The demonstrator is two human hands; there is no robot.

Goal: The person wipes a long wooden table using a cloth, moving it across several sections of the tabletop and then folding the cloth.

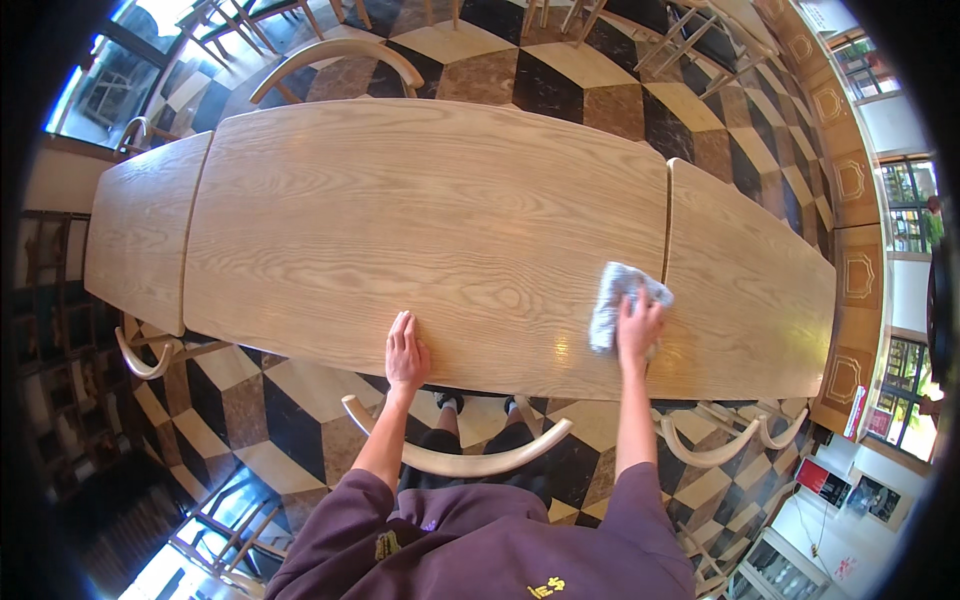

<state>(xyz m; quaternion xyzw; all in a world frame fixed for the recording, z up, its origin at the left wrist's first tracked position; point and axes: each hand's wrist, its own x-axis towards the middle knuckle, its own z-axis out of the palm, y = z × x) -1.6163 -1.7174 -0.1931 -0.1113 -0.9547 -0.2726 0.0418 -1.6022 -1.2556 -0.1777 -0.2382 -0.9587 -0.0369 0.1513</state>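
Note:
A light wooden table [420, 210] with a visible grain stretches across the view in front of me. My left hand [406, 352] lies flat near the table's close edge, fingers stretched out and nothing in it. Further right, my right hand [640, 330] grips a folded grey-white cleaning cloth [606, 312] and presses it on the tabletop. The cloth sits beside the seam where the right-hand table section [750, 270] meets the middle one. Part of the cloth is hidden under my fingers.
A curved chair back [460, 462] stands between me and the table. Other chair backs are at the near right [710, 455], near left [147, 362] and far side [340, 50]. A separate table section [145, 230] adjoins at left. Wooden cabinets [855, 290] line the right wall.

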